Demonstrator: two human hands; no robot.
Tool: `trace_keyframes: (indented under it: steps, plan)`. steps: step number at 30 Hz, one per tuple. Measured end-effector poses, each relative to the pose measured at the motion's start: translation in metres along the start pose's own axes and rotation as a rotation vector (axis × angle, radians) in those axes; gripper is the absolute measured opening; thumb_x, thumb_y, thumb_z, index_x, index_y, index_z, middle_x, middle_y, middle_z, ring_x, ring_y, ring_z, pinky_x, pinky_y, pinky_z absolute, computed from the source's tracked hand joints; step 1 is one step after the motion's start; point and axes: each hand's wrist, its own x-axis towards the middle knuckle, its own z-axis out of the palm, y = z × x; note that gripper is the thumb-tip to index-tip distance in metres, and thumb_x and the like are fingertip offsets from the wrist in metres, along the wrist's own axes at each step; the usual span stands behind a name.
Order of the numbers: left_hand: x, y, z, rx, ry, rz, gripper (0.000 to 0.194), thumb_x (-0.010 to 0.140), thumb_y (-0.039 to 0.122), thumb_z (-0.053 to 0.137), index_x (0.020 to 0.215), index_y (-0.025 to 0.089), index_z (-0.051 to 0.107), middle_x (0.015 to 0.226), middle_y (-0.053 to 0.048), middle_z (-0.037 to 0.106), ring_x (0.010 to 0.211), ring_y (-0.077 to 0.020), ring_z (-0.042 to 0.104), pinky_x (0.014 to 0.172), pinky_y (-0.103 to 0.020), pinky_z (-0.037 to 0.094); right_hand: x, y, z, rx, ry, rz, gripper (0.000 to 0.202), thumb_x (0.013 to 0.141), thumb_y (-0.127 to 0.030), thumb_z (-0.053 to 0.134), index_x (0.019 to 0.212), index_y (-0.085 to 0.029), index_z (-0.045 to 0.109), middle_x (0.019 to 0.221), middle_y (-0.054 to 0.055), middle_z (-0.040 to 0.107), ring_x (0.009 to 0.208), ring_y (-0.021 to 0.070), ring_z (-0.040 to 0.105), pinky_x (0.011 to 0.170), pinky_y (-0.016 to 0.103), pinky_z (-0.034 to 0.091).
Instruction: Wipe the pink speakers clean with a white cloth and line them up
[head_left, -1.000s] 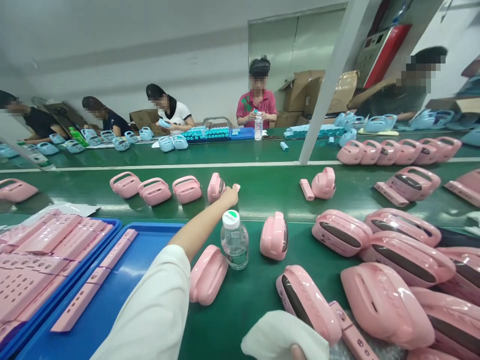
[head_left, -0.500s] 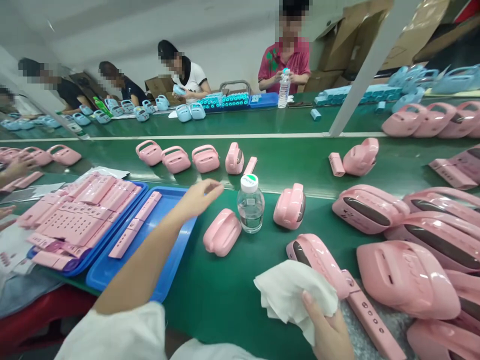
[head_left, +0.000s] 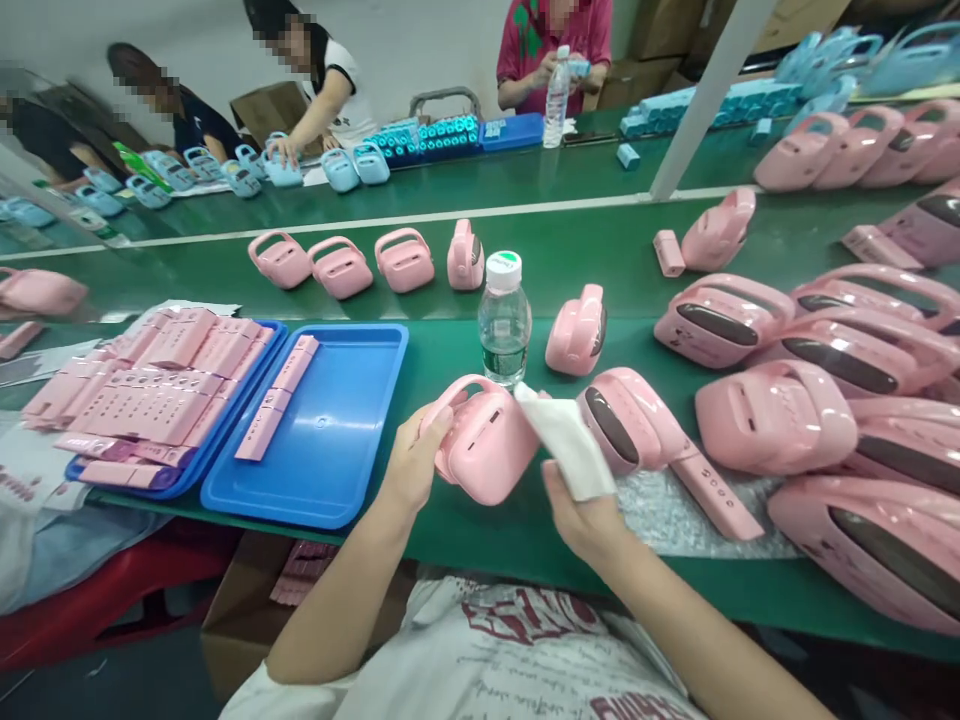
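Observation:
My left hand is closed on the left side of a pink handled device, tilted with its small slots facing up. My right hand grips a folded white cloth just right of that device. Behind the device stands a clear bottle with a white cap. Another pink device stands right of the bottle. Close to the cloth, a pink device with a dark front touches a long pink piece on bubble wrap.
Blue trays lie at the left, one piled with pink parts. Several pink devices crowd the right. More pink devices line the table's back. Co-workers sit across, behind blue devices.
My left hand has reached down and taken hold of the pink device, now lifted and turned. My right hand has brought the cloth up beside it. The view has tilted downward.

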Motion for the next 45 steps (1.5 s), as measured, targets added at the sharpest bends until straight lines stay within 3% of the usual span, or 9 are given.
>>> trace_keyframes:
  steps: [4,7,14,23,26,31,36,41,45]
  plan:
    - [-0.009,0.002,0.011,0.087,-0.056,0.034,0.063,0.077,0.061,0.064,0.114,0.01,0.068,0.117,-0.015,0.071,0.112,-0.0306,0.064,0.097,-0.038,0.049,-0.007,-0.007,0.024,-0.252,-0.226,-0.566,0.049,0.098,-0.015,0.036,0.147,-0.017,0.038,0.14,0.009,0.057,0.144,0.016,0.034,0.124,0.041,0.016]
    - [-0.009,-0.001,0.008,0.185,-0.024,0.095,0.059,0.079,0.06,0.063,0.113,0.011,0.069,0.118,-0.014,0.07,0.113,-0.0292,0.063,0.099,-0.037,0.047,-0.014,0.003,0.028,-0.261,-0.295,-0.608,0.049,0.098,-0.011,0.033,0.145,-0.02,0.043,0.136,0.005,0.061,0.14,0.0115,0.041,0.123,0.036,0.018]
    - [-0.011,-0.009,-0.002,0.094,-0.119,0.159,0.048,0.08,0.054,0.065,0.108,0.015,0.07,0.112,-0.012,0.072,0.104,-0.0276,0.066,0.089,-0.036,0.052,0.009,0.009,0.016,0.361,0.043,0.357,0.057,0.096,-0.056,0.039,0.134,-0.017,0.057,0.138,0.011,0.059,0.129,0.0302,0.055,0.108,0.047,0.046]
    - [0.007,0.002,-0.018,0.047,-0.497,0.484,0.027,0.079,0.049,0.069,0.078,0.023,0.078,0.077,-0.007,0.07,0.079,-0.0257,0.071,0.077,-0.042,0.057,-0.003,-0.017,0.018,1.295,-0.424,0.883,0.084,0.069,-0.077,0.063,0.131,-0.019,0.057,0.134,0.015,0.061,0.117,0.0319,0.062,0.095,0.049,0.052]
    - [0.011,0.01,-0.015,0.244,-0.348,0.666,0.016,0.079,0.037,0.073,0.087,0.025,0.078,0.089,-0.007,0.072,0.092,-0.0249,0.069,0.085,-0.039,0.056,-0.01,-0.018,0.024,1.38,-0.502,0.994,0.094,0.061,-0.082,0.062,0.13,-0.019,0.055,0.125,0.017,0.066,0.105,0.0331,0.068,0.085,0.052,0.055]
    - [-0.015,-0.001,-0.015,0.36,-0.018,0.63,0.041,0.082,0.037,0.069,0.121,0.024,0.065,0.122,-0.009,0.064,0.118,-0.0251,0.059,0.103,-0.039,0.048,-0.013,-0.014,0.034,1.124,-0.138,0.829,0.083,0.059,-0.077,0.067,0.118,-0.019,0.066,0.115,0.013,0.072,0.106,0.0328,0.067,0.09,0.047,0.055]
    - [-0.063,-0.043,0.002,0.238,-0.109,0.459,0.085,0.073,0.057,0.073,0.144,0.024,0.041,0.145,-0.014,0.047,0.136,-0.0344,0.045,0.113,-0.048,0.038,-0.008,-0.015,0.038,0.837,-0.03,0.601,0.086,0.072,-0.078,0.055,0.138,-0.021,0.052,0.129,0.011,0.065,0.12,0.0314,0.061,0.099,0.045,0.053]
    - [-0.061,-0.046,0.008,0.14,-0.12,0.352,0.082,0.066,0.05,0.08,0.137,0.023,0.05,0.131,-0.012,0.061,0.123,-0.0346,0.058,0.108,-0.047,0.047,-0.013,-0.027,0.03,0.206,-0.076,-0.025,0.063,0.099,-0.052,0.031,0.154,-0.022,0.023,0.158,0.011,0.032,0.148,0.0279,0.026,0.119,0.05,0.027]
    - [-0.052,-0.034,-0.002,0.15,-0.222,0.236,0.081,0.062,0.067,0.074,0.129,0.026,0.055,0.135,-0.011,0.06,0.123,-0.0382,0.058,0.098,-0.052,0.053,-0.001,-0.029,0.01,-0.144,-0.211,-0.541,0.049,0.102,-0.034,0.028,0.15,-0.024,0.035,0.15,0.006,0.047,0.149,0.019,0.023,0.124,0.043,0.011]
